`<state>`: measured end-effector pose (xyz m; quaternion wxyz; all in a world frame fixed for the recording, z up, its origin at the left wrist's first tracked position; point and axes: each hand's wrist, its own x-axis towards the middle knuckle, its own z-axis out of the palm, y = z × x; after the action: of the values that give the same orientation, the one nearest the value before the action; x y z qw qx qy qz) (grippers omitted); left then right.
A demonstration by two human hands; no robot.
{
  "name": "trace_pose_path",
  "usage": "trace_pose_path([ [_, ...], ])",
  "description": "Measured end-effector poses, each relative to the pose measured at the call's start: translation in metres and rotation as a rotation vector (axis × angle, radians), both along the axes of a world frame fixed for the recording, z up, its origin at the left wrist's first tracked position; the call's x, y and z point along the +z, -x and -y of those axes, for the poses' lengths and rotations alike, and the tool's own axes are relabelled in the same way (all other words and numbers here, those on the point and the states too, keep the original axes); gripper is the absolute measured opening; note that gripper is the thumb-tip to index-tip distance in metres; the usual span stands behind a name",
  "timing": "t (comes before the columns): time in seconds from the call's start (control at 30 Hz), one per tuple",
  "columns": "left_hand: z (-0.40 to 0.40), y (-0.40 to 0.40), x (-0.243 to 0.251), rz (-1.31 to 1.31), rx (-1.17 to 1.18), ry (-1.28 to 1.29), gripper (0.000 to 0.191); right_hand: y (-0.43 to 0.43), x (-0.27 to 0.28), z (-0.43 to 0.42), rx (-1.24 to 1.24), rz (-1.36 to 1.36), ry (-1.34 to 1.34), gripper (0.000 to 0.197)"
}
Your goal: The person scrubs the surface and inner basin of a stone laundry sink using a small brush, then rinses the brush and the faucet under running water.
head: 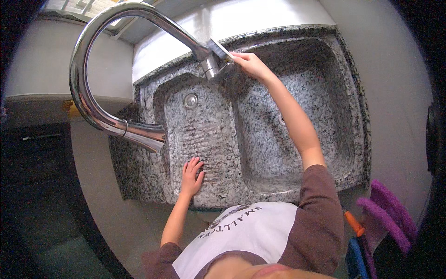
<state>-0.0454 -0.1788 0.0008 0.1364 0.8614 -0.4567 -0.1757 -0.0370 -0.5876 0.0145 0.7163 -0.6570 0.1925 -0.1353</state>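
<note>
At the back of a speckled granite double sink [238,139], my right hand [251,65] grips the end of a flat, brush-like object [220,49] beside the faucet's base. Its exact kind is hard to tell. The tall chrome gooseneck faucet [81,69] arches to the left, its spout over the left rim. My left hand [192,176] rests with fingers apart on the ribbed washboard slope [205,139] of the left basin and holds nothing. A metal drain [191,100] lies behind that slope. My right forearm partly hides the drain [281,119] of the deeper right basin [271,150].
At the lower right are purple fuzzy items [390,212], an orange handle [354,223] and a blue item [356,258]. A dark, glass-like surface [41,195] stands at the left. White wall [275,12] rises behind the sink, and a window grille shows at upper left.
</note>
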Motion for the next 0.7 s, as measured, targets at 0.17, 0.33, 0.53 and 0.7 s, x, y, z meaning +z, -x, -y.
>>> trace_pose_path([
  [0.17, -0.001, 0.001, -0.001, -0.014, 0.003, -0.005, 0.032, 0.007, -0.034, -0.005, -0.039, 0.109, 0.138, 0.034],
  [0.33, 0.000, -0.001, 0.000, -0.003, -0.004, 0.007, 0.032, -0.003, -0.039, -0.020, -0.197, 0.189, 0.198, 0.032],
  [0.53, -0.002, -0.003, -0.002, 0.000, 0.011, 0.006, 0.031, 0.009, -0.054, -0.035, -0.248, -0.111, 0.334, 0.032],
  [0.7, 0.002, -0.004, -0.001, 0.005, -0.002, 0.005, 0.031, -0.009, -0.060, -0.048, -0.343, -0.043, 0.208, 0.032],
])
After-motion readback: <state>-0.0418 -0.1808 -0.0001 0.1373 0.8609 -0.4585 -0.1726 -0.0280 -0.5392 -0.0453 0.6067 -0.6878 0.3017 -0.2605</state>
